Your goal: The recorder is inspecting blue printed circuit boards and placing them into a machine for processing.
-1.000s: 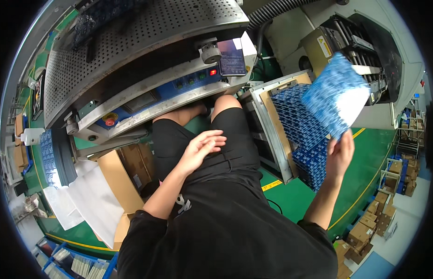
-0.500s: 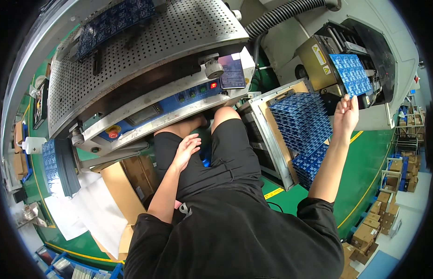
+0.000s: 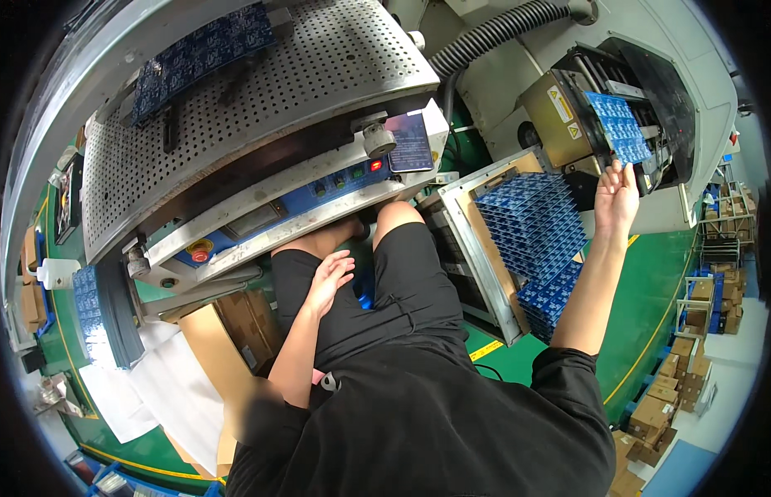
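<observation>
A blue circuit board panel (image 3: 619, 126) lies tilted at the mouth of the machine on the right. My right hand (image 3: 617, 203) reaches up there with its arm stretched out and pinches the panel's near edge between fingertips and thumb. Over my lap hovers my left hand (image 3: 329, 282), palm turned inward, its fingers loosely stretched and nothing in them. Below and left of my right hand, many similar blue panels (image 3: 530, 224) are piled in layers in a metal-edged, wood-lined rack (image 3: 509, 311).
At the upper left stands a perforated metal table (image 3: 319, 74) carrying a dark blue panel (image 3: 203, 58). Its front has a red emergency button (image 3: 200, 251) and a phone-like screen (image 3: 410, 142). A ribbed hose (image 3: 501, 29) runs behind. An open carton (image 3: 207, 335) sits left of my legs.
My right hand has pushed slightly farther forward with the panel, which sits a little deeper at the machine. My left hand has shifted only slightly. The whole view has turned a little.
</observation>
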Available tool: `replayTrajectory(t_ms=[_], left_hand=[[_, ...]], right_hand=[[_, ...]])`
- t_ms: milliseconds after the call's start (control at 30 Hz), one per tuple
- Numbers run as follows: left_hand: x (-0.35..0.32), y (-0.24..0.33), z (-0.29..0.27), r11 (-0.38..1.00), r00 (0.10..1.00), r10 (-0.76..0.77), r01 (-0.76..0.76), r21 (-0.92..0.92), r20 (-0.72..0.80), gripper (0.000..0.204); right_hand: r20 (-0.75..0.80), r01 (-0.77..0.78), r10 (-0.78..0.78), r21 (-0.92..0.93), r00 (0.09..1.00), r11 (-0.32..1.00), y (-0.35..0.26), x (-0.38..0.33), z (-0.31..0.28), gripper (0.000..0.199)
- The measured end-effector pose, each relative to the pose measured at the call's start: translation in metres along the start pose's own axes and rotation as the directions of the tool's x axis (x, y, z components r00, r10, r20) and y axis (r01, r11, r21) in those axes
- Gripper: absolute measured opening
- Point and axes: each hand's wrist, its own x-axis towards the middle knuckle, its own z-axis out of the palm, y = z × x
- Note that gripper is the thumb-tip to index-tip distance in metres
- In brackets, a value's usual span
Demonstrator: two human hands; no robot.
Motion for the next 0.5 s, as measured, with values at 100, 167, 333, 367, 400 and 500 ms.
replayTrajectory(t_ms=[100,167,333,367,400,500], left_hand=[[0.0,0.0,0.001,1.0,1.0,0.0,0.0,-0.002,-0.001,0.034],[0.001,0.0,0.002,1.0,1.0,-0.003,0.003,-0.003,-0.003,0.035],[0.004,0.002,0.007,1.0,0.998,0.012,-0.013,0.006,0.067,0.035],[0.001,0.001,0.004,1.0,0.999,0.008,-0.008,0.006,0.04,0.035],[-0.001,0.002,0.002,1.0,1.0,0.006,-0.006,0.005,0.013,0.035],[-0.003,0.0,-0.001,0.999,0.999,-0.006,0.005,0.032,0.031,0.035]], right_hand=[[0.028,0.002,-0.002,0.004,1.0,1.0,0.0,0.009,-0.01,0.023],[0.09,-0.004,0.002,0.021,0.996,1.0,-0.001,0.014,-0.019,0.022],[-0.012,0.052,-0.051,0.042,0.999,0.998,-0.005,0.013,-0.018,0.022],[-0.072,0.051,-0.051,0.006,0.996,0.999,0.001,0.01,-0.011,0.021],[-0.131,0.051,-0.054,-0.028,0.99,0.998,0.006,0.01,-0.003,0.021],[-0.057,0.079,-0.079,-0.004,0.995,0.997,0.009,0.013,-0.009,0.018]])
